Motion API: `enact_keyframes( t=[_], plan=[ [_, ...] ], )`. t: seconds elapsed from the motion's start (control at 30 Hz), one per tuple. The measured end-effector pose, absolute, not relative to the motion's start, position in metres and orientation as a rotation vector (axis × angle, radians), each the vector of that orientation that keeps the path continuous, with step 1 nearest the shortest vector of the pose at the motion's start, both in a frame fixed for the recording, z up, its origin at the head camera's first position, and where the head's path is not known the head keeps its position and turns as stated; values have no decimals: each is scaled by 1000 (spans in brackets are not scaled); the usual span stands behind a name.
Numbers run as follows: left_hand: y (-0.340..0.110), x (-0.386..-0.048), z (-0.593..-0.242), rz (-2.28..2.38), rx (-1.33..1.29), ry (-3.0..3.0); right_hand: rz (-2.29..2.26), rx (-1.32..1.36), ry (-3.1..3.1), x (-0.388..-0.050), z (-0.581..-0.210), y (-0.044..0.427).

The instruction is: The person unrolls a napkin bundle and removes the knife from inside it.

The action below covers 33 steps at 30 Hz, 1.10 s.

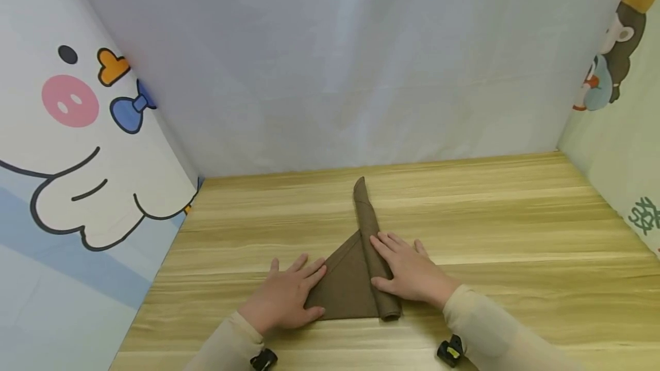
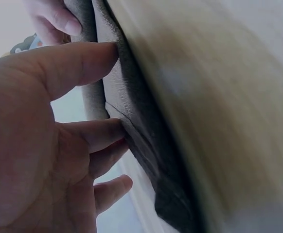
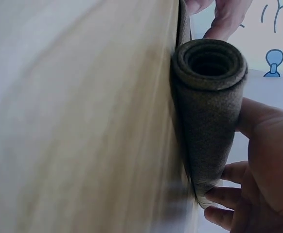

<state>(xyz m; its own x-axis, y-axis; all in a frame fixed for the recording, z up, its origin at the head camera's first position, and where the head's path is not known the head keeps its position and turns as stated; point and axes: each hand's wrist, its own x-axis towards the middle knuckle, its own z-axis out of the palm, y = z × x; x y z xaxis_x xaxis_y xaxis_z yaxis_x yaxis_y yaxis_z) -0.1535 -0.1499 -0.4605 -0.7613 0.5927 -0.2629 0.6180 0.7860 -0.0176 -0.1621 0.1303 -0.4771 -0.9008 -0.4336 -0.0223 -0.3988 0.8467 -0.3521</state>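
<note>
Brown cloth (image 1: pixel 346 288) lay on the wood-grain tabletop (image 1: pixel 232 219), toward the near side and around the middle, part rolled, part flat. The rolled section (image 1: pixel 367 225) ran along the right side of the flat triangle, its far end reaching past it.

The left hand (image 1: pixel 289 296) had its fingers spread, fingertips and thumb on the left part of the flat cloth, pinching nothing; probably there to keep that layer from sliding or bunching. The right hand (image 1: pixel 415 271) was also spread, thumb and some fingertips laid on the roll, not clenched round it; this likely kept the roll snug and stopped it unwinding.

Cloth looked matte and plain, brown from the head view, greyer in the wrist views. A narrow folded band followed the slanted edge. Near end of the roll showed coiled layers round a hollow middle; far end tapered to a tip.

Pale sleeves, small black devices (image 1: pixel 450 351) at both wrists. Pale curtain (image 1: pixel 361 62) behind, cartoon-printed panel (image 1: pixel 110 205) on the left.
</note>
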Motion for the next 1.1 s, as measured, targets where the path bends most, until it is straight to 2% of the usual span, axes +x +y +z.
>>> enact_keyframes(
  t=[0.73,1.1],
  plan=[
    [-138,-154,-454,-162,883,2720,-536,-681,2925,-166,-477,130],
    [-125,-157,-453,-122,914,2713,-392,-764,2913,-170,-460,130]
  ],
)
